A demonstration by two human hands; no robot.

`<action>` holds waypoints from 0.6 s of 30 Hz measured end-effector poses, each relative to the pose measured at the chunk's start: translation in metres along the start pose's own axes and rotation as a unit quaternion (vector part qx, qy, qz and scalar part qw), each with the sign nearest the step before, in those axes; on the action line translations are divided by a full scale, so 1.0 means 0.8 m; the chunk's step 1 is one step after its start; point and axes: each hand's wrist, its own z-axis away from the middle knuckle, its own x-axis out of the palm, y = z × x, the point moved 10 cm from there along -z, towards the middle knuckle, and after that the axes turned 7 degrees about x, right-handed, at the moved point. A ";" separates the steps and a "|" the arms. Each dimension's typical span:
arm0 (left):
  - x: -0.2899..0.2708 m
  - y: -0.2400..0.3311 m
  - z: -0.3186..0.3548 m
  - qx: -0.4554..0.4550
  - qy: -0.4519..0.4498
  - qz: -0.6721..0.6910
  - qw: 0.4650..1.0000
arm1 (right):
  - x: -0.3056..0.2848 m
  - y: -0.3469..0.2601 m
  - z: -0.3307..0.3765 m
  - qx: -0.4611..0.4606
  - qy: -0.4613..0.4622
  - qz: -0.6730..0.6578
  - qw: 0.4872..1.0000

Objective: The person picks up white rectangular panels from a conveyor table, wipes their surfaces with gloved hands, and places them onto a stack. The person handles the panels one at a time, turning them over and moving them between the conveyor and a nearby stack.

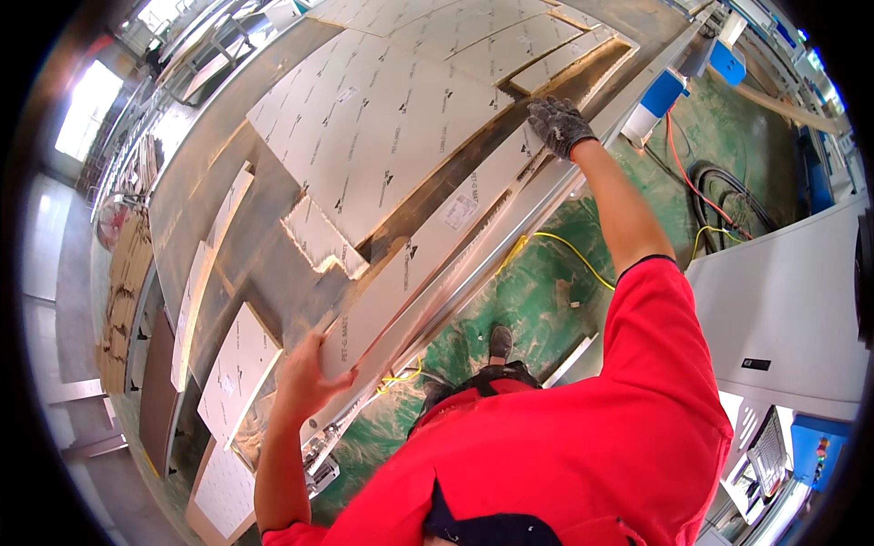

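Observation:
A long, narrow white-faced board strip [421, 247] lies along the near edge of the machine bed, with a label on its top face. My bare left hand [309, 375] is closed on its near-left end, thumb along the near side. At the far-right end of the strip is my right hand [559, 127], in a dark grey work glove, its fingers bent over the board. Just beyond the strip lies a large film-covered white panel [364, 136], cut into several pieces. A small notched offcut [320, 235] sits by the panel's left corner.
Curved narrow offcuts [211, 259] and a white board piece [238, 373] lie on the bed's left side. A metal rail [510, 246] runs along the near edge. On the dusty green floor are a yellow cable [583, 259] and coiled black hoses [728, 196]. A grey cabinet [783, 300] stands right.

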 end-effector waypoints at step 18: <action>-0.025 -0.038 0.065 0.014 0.039 -0.023 0.999 | -0.082 -0.040 0.049 -0.126 0.094 -0.136 0.978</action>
